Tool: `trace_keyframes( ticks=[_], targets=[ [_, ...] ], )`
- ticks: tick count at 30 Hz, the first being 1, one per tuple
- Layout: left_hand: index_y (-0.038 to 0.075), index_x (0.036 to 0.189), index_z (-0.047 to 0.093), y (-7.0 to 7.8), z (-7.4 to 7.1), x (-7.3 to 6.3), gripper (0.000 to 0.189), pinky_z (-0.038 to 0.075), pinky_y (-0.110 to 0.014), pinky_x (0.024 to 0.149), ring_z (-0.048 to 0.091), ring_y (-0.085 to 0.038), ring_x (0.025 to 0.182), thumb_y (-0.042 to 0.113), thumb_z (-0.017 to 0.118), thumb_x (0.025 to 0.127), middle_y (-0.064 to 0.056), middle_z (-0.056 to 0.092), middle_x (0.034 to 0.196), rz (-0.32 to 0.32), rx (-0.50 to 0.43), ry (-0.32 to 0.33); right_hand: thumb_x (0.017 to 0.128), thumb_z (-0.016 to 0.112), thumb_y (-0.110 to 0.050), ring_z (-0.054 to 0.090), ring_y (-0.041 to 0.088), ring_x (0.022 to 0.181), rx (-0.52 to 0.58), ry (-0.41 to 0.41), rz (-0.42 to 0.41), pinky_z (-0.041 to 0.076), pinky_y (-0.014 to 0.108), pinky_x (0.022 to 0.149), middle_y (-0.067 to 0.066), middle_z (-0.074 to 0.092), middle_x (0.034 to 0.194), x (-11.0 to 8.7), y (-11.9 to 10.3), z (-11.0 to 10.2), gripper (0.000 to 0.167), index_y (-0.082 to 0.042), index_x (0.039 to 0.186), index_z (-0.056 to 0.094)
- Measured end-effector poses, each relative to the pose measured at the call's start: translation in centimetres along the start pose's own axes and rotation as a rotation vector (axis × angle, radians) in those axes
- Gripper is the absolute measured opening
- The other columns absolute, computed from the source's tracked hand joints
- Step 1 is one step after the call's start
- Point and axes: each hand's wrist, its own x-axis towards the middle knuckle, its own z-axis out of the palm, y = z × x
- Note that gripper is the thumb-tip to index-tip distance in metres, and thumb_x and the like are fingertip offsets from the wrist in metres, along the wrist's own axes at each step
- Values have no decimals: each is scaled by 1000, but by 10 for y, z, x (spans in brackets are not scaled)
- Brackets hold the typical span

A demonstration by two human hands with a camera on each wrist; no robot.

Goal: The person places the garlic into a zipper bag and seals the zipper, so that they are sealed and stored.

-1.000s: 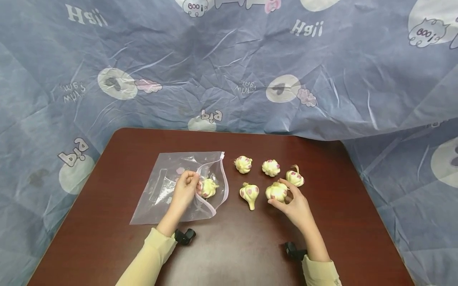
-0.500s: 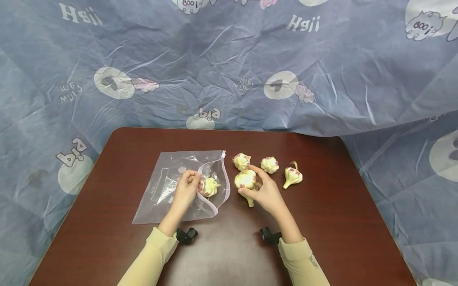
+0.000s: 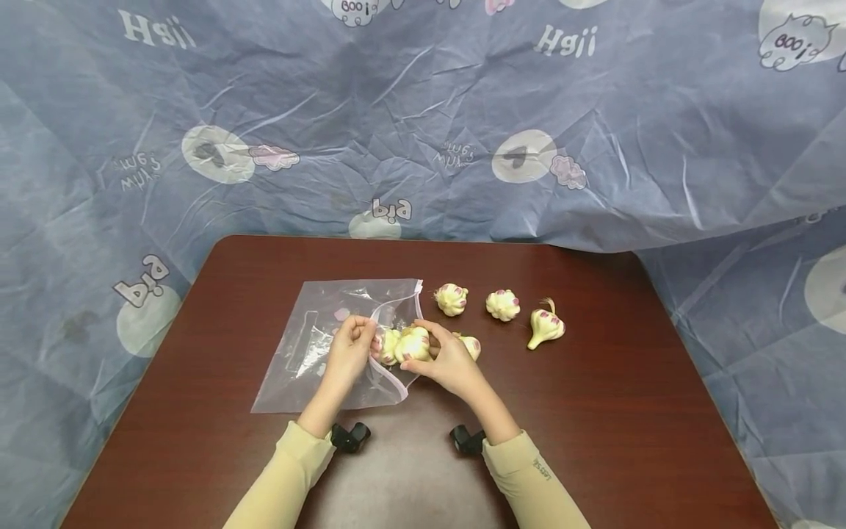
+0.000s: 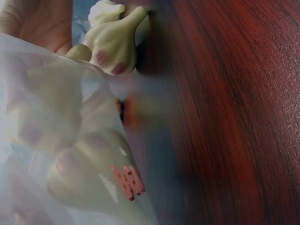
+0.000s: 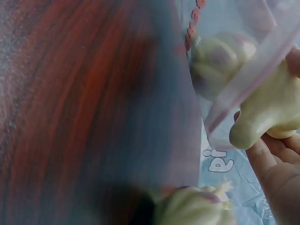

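My left hand [image 3: 349,351] pinches the upper layer at the mouth of a clear zip bag [image 3: 291,375] lying flat on the table. One garlic bulb [image 3: 388,347] lies inside, just behind the opening. My right hand [image 3: 452,366] holds another garlic bulb [image 3: 413,344] between thumb and fingers, at the gaping mouth. Up close in the right wrist view, the held bulb's thick stem [image 5: 248,129] shows beside the zip strip [image 5: 253,86]. Through the plastic in the left wrist view, a bulb [image 4: 89,178] looks hazy. Behind my right hand sits a partly hidden bulb [image 3: 471,345].
Three more bulbs stand in a back row: one near the bag [image 3: 452,300], one in the middle [image 3: 503,305] and one at the right [image 3: 546,326]. Beyond the brown table [image 3: 595,426] hangs a blue printed cloth [image 3: 396,110].
My right hand has carried the garlic bulb leftward from the right-hand group, past another bulb, to the bag's mouth. My left hand keeps its pinch on the bag.
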Motion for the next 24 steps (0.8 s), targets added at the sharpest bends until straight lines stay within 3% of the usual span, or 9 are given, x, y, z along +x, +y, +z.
trace_keyframes(
  ticks=[7,16,24],
  targets=[
    [-3,104,55,0,4,-2,17,51,-16,55,58,-7,58,14,53,101,0,61,72,1,0,-17,76,86,-19,61,31,120,-62,-56,14,53,39,99,16,53,142,5,4,8,78,-3,142,48],
    [-2,106,56,1,5,-4,18,52,-16,56,58,-7,62,15,53,102,0,59,75,29,13,-34,77,82,-21,62,23,112,-251,-111,-9,53,40,95,13,61,134,20,7,24,71,-5,140,52],
    [-4,106,55,0,5,-3,18,51,-15,56,56,-5,61,13,53,102,2,59,73,29,-14,-27,77,79,-19,59,20,91,-377,-162,-77,52,35,81,11,66,107,33,9,35,55,-3,125,59]
  ],
)
